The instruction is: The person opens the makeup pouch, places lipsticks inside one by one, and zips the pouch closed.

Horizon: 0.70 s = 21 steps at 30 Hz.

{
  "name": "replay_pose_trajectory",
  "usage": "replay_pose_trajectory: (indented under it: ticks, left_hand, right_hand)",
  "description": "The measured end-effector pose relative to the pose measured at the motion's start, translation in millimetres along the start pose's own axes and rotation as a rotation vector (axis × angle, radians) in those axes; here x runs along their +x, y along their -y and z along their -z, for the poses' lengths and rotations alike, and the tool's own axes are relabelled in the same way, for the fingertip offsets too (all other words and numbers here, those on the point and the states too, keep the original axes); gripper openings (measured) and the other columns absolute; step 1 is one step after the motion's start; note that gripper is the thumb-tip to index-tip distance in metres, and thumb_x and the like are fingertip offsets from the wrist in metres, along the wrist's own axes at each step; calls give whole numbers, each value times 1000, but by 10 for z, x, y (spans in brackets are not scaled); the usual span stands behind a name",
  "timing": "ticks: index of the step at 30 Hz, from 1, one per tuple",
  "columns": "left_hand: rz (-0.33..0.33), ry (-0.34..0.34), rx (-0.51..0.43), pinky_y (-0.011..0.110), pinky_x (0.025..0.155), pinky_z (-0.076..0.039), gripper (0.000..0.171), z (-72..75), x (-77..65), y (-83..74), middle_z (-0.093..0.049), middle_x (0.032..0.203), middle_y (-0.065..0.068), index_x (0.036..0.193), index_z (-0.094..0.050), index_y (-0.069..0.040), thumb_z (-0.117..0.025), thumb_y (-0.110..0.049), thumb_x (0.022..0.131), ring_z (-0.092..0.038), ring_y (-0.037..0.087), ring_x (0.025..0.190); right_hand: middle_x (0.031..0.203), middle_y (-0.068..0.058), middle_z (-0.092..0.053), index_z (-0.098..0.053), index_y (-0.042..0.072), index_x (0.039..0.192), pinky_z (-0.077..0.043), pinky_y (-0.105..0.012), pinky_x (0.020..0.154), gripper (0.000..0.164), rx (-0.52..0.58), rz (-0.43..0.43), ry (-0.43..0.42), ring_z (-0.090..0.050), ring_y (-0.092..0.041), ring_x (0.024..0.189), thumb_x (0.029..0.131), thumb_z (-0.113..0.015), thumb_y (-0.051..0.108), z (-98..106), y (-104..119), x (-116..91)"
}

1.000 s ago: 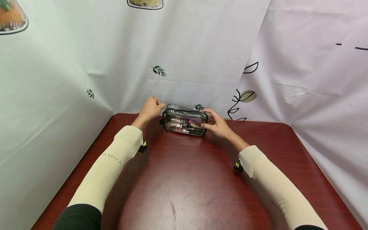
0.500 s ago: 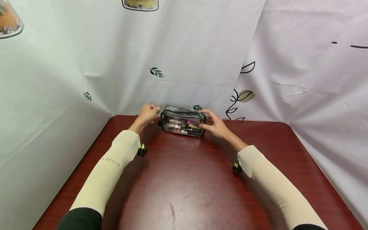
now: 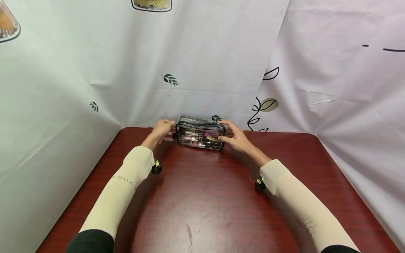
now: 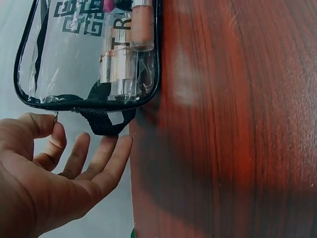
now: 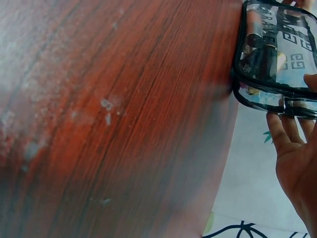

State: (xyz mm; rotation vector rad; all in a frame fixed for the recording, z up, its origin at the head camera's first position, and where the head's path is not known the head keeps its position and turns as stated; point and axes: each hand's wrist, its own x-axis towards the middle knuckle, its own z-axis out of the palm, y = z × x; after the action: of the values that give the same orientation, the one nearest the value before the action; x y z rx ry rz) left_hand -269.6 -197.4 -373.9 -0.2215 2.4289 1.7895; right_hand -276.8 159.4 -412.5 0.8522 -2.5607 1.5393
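Note:
A clear zip pouch [image 3: 190, 127] with black edging stands on its long side at the table's far edge. Printed dark letters and a square pattern mark its front. Inside lie several cosmetic tubes [image 4: 142, 27], some pinkish, plus a dark one with a gold part. At the pouch's left end my left hand [image 3: 160, 129] pinches a small metal zipper pull [image 4: 56, 118] between thumb and forefinger. Its other fingers extend by the black strap loop [image 4: 99, 126]. My right hand [image 3: 238, 137] holds the right end, thumb at the front and fingers at the end panel [image 5: 270, 101].
The dark red wooden table [image 3: 202, 196] stretches from the pouch toward me, with a few pale scuffs. White fabric [image 3: 205, 59] printed with leaves hangs close behind the pouch and along both sides.
My left hand has come down slightly along the pouch's left end, and its lower fingers have spread out. The right hand keeps its hold. The head view has shifted a little.

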Motion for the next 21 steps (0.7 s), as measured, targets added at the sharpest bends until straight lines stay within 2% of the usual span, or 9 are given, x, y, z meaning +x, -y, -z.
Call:
replay_pose_trajectory:
  ticks: [6, 10, 12, 17, 21]
  left_hand:
    - [38, 18, 0, 57, 107, -65, 26, -47, -5, 53, -64, 123, 13, 95, -47, -12, -48, -25, 117, -67, 34, 113]
    - [55, 30, -14, 53, 104, -67, 29, -50, 20, 94, -64, 139, 21, 95, -45, -13, -49, -28, 119, -66, 36, 117]
    - [60, 43, -20, 51, 102, -68, 30, -52, 27, 107, -63, 141, 21, 95, -45, -13, -49, -29, 119, -66, 37, 119]
    - [84, 74, -45, 47, 98, -69, 32, -45, 20, 133, -60, 135, 17, 97, -48, -11, -49, -33, 120, -68, 32, 114]
    - [94, 90, -61, 46, 99, -69, 31, -53, 14, 132, -60, 138, 18, 103, -55, -9, -49, -34, 121, -69, 29, 110]
  right_hand:
    - [123, -25, -68, -55, 15, 165, -57, -61, 116, 67, 24, 10, 2, -75, -43, 116, 103, -81, 10, -5, 17, -6]
    - [123, -24, -68, -55, 16, 165, -57, -61, 116, 67, 26, 5, 10, -74, -43, 116, 103, -80, 10, -7, 23, 0]
    - [124, -24, -68, -54, 16, 166, -57, -61, 116, 68, 33, 0, 9, -74, -43, 117, 103, -80, 10, -5, 21, -3]
    - [124, -24, -68, -54, 16, 166, -58, -61, 115, 68, 28, 2, 9, -75, -42, 118, 104, -80, 10, -4, 14, 7]
    - [125, -22, -68, -54, 16, 166, -58, -59, 115, 67, 8, 4, 5, -75, -39, 117, 104, -80, 11, 4, 4, 6]
